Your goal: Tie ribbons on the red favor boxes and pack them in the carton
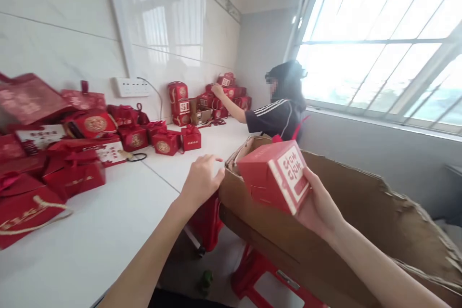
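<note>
My right hand (319, 204) grips a red gift box (265, 173) with a white printed label, held tilted above the near wall of a large cardboard box (339, 187). A red ribbon sticks up behind the gift box. My left hand (202, 180) hovers by the edge of the white table (137, 221), close to the cardboard box's corner. Its thumb and forefinger are apart, with nothing between them; whether it touches the cardboard I cannot tell. Two small red gift boxes, one with a gold emblem (166, 143) and one plainer (191, 138), stand on the table beyond it.
Several red gift boxes and bags (75, 168) crowd the table's left side. Another person (277, 106) reaches toward stacked red boxes (227, 94) at the far end. Red plastic stools (252, 274) stand below the cardboard box. A power strip (132, 87) is on the wall.
</note>
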Demonstrator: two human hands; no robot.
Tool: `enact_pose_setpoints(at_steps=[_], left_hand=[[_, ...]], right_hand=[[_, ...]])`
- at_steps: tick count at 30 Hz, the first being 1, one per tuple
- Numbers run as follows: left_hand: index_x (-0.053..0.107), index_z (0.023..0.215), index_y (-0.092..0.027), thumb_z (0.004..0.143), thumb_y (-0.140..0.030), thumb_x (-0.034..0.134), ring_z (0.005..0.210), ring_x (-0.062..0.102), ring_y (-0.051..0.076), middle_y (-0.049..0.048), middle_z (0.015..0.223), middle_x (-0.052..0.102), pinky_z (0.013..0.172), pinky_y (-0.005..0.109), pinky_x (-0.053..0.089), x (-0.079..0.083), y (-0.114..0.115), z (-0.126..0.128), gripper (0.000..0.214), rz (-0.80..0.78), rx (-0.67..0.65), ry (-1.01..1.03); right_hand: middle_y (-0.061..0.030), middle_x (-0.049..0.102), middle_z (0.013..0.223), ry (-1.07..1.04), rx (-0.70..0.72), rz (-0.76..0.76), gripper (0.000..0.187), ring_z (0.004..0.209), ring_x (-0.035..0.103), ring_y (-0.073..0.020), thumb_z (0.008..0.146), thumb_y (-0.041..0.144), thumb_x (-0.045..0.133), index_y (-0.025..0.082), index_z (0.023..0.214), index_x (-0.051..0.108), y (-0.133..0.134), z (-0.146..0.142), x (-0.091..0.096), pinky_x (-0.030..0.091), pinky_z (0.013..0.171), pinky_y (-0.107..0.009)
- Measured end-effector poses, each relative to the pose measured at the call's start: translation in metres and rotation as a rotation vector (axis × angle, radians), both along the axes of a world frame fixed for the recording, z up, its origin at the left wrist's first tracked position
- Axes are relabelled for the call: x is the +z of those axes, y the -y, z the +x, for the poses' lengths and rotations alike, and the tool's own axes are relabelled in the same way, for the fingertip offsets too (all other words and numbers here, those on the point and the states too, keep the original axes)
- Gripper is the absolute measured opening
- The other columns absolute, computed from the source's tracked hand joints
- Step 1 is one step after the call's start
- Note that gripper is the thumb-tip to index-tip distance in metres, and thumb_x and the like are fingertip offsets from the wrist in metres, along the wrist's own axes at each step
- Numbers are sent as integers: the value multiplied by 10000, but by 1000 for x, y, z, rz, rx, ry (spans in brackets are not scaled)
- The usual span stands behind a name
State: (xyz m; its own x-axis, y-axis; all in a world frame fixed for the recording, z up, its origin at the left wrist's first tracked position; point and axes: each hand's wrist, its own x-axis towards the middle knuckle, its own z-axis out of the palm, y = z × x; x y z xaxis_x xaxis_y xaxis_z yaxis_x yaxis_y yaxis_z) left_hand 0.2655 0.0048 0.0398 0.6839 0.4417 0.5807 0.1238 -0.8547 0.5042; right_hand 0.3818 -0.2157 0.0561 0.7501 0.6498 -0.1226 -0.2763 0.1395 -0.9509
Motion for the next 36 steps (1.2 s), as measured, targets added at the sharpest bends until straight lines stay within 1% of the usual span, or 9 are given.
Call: enact_pose_setpoints(at_steps=[5, 13, 16, 21, 23, 25, 28, 32, 36], left_hand=[[519, 1187, -209, 817, -328, 569, 1326, 360, 321, 113, 1360, 507, 1055, 555, 258, -52, 25, 49, 392, 154, -261, -205], [509, 1096, -246, 831, -261, 579, 1277, 400, 284, 77, 1180, 597, 977, 528, 321, -95, 33, 66, 275, 169, -193, -181], [503, 1085, -237, 831, -270, 589, 1263, 414, 290, 82, 1177, 594, 943, 518, 349, -95, 34, 67, 270, 190, -178, -182], [487, 1099, -230, 836, -258, 589, 1278, 399, 283, 88, 1203, 579, 944, 494, 347, -99, 36, 68, 283, 223, -160, -159], [484, 1110, -232, 842, -279, 585, 1280, 393, 281, 88, 1212, 573, 946, 486, 345, -101, 35, 67, 290, 219, -161, -166], [482, 1124, -232, 843, -300, 583, 1281, 389, 284, 89, 1218, 569, 950, 482, 343, -102, 35, 66, 307, 217, -166, -179], [489, 1124, -230, 837, -300, 584, 1268, 402, 291, 91, 1211, 571, 944, 474, 348, -103, 34, 65, 310, 224, -161, -186], [510, 1094, -224, 806, -302, 613, 1223, 447, 297, 82, 1158, 596, 923, 447, 357, -103, 35, 66, 316, 250, -153, -151], [521, 1054, -217, 759, -293, 620, 1154, 488, 292, 70, 1063, 620, 917, 424, 342, -107, 33, 68, 320, 250, -163, -52]], right_hand=[[-61, 688, 1030, -372, 108, 66, 407, 891, 681, -197, 838, 541, 500, 221, 1074, 589, 20, 6, 17, 605, 720, -300], [-72, 676, 1051, -349, 113, 20, 426, 919, 672, -194, 852, 548, 461, 213, 1092, 574, 35, 26, 17, 595, 682, -263], [-72, 656, 1074, -52, 23, -48, 447, 958, 647, -227, 787, 561, 553, 234, 1092, 540, 37, 50, 8, 575, 785, -370], [-102, 480, 1264, 940, -111, -238, 721, 1166, 501, -302, 563, 450, 803, 256, 1173, 469, 27, 118, -18, 439, 979, -507], [-115, 404, 1304, 1097, -109, -309, 735, 1219, 450, -313, 519, 429, 825, 237, 1146, 494, 17, 146, -31, 396, 1023, -508], [-102, 415, 1284, 957, -93, -346, 725, 1217, 453, -304, 491, 396, 841, 232, 1117, 514, 3, 167, -46, 353, 1058, -505], [-79, 551, 1147, 402, -33, -313, 609, 1104, 548, -273, 554, 394, 812, 229, 1068, 530, -20, 183, -67, 385, 1020, -529], [-82, 656, 967, -6, 79, -198, 362, 894, 654, -213, 799, 519, 554, 207, 983, 557, -42, 181, -88, 542, 835, -433], [-44, 677, 925, -363, 123, -49, 345, 812, 673, -171, 850, 527, 484, 219, 982, 565, -53, 175, -99, 580, 738, -323]])
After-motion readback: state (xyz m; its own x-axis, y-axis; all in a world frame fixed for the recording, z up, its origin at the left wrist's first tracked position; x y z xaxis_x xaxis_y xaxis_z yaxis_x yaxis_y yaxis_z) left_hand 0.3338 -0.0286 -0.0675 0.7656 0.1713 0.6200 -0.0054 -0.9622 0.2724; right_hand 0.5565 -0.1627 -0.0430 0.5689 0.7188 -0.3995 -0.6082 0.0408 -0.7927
